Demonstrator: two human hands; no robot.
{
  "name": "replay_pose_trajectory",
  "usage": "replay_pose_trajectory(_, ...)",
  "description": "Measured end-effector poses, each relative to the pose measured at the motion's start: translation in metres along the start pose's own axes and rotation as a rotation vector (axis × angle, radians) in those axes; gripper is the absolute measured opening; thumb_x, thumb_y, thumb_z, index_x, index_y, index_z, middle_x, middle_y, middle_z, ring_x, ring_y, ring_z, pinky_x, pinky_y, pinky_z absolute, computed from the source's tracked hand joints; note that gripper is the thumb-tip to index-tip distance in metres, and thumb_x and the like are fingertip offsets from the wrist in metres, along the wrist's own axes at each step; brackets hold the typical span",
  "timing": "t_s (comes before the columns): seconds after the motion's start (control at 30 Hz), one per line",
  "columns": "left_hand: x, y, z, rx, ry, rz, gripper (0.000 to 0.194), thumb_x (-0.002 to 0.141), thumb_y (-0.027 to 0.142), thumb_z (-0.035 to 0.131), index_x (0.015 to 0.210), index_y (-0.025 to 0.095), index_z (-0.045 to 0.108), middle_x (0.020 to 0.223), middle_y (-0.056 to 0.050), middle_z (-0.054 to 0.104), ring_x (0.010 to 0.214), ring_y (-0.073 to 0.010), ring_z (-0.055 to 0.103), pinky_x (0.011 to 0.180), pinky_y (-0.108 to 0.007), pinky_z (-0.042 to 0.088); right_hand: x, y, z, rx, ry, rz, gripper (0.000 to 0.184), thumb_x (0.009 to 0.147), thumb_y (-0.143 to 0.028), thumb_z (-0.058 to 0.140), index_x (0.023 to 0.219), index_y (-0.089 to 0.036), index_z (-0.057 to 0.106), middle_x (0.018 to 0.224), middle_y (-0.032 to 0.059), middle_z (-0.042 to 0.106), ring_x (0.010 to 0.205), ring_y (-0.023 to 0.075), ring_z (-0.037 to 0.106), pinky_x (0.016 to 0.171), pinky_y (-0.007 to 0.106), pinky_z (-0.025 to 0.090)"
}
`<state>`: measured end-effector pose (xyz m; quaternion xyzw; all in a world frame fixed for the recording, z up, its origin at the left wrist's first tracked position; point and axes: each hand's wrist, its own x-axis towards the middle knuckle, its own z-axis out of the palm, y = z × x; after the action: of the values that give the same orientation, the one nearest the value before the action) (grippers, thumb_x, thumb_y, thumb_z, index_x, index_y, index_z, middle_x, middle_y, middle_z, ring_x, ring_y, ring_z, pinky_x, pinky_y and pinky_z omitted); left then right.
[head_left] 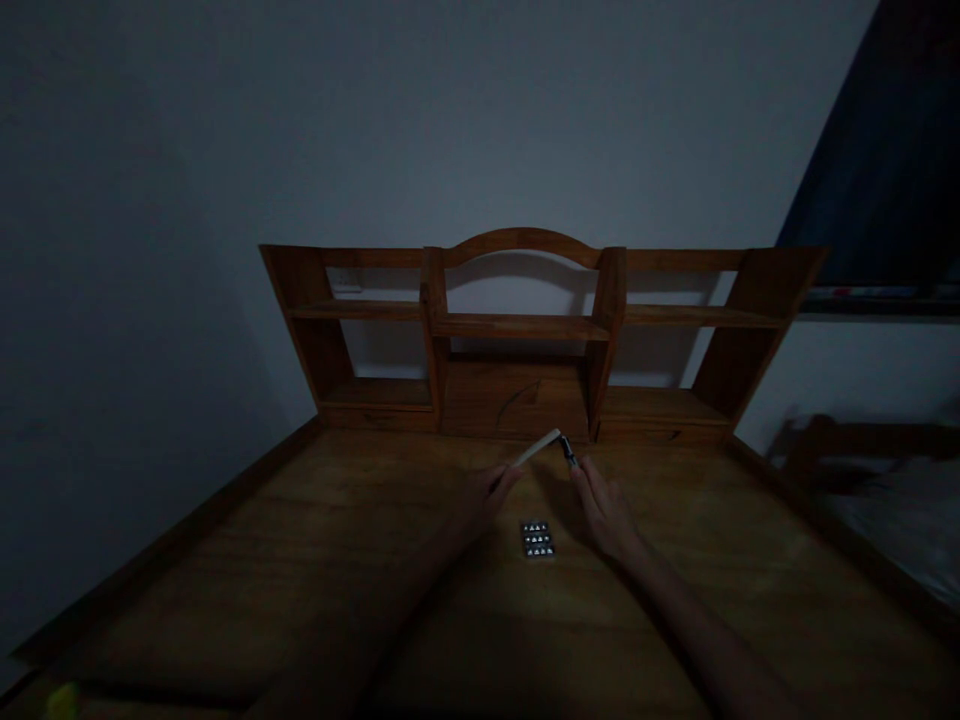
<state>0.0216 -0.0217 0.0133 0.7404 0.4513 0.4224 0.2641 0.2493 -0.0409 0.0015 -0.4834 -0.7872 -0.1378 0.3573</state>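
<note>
The room is dim. My left hand (491, 492) pinches the near end of a pale thin stick-like handle (537, 449) that slants up to the right. My right hand (602, 510) holds a small dark piece (568, 451) between its fingertips, right at the far tip of that handle. Both hands hover over a wooden desk (315, 560). Between my wrists a small dark tray (538, 538) with rows of tiny bright parts lies flat on the desk.
A wooden shelf unit (517, 330) with open compartments stands at the back of the desk against a pale wall. A bed edge (892, 500) lies to the right. Something yellow (64, 698) shows at the lower left corner.
</note>
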Motion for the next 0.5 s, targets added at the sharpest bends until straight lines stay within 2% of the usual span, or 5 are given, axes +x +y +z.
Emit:
replay_pose_trajectory(0.2,0.0,-0.001,0.002,0.007,-0.015,-0.017,0.05,0.09,0.055,0.035,0.083,0.016,0.064,0.075,-0.001,0.063,0.069,-0.0146,0.055,0.064,-0.025,0.041,-0.004,0.008,0.006,-0.032,-0.006,-0.047,0.048,0.098,-0.025,0.017,0.128,-0.012,0.052,0.112,0.0205,0.061,0.075,0.0242,0.062,0.068,0.036,0.047)
replay_pose_trajectory(0.5,0.0,-0.003,-0.003,-0.041,0.043,-0.026,0.048,0.091,0.054,0.035,0.082,0.017,0.063,0.074,0.0,0.061,0.069,-0.0141,0.054,0.063,-0.024,0.041,-0.005,0.012,0.01,0.004,0.012,-0.013,0.051,0.099,-0.029,0.013,0.12,-0.01,0.056,0.109,0.0215,0.061,0.067,0.0223,0.06,0.063,0.033,0.045)
